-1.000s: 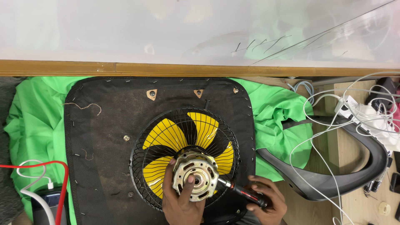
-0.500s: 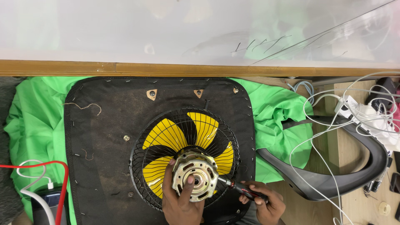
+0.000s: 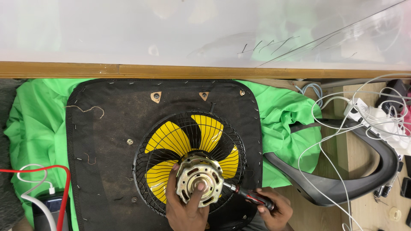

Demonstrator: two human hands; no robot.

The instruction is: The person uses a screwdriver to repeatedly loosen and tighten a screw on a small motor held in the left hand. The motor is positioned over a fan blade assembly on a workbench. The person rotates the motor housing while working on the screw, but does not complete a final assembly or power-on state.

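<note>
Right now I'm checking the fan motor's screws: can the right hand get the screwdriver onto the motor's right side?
Probably yes: the right hand holds the screwdriver with its tip at the motor edge; the left hand grips lower left, nothing between.

I count one wire fan guard [image 3: 188,124] at the centre of my view, with four yellow blades [image 3: 165,137] showing behind it, one metal motor [image 3: 199,182] at six o'clock, and one screwdriver [image 3: 250,196] at about five o'clock; two hands are on them, my left hand [image 3: 186,211] and my right hand [image 3: 276,209]. There is one black seat pad [image 3: 107,141] lying on one green cloth [image 3: 34,128], with two triangular metal brackets [image 3: 156,96] near its twelve o'clock edge. I also see one black curved armrest [image 3: 364,171] at three o'clock and one red cable [image 3: 62,188] at eight o'clock.
</note>
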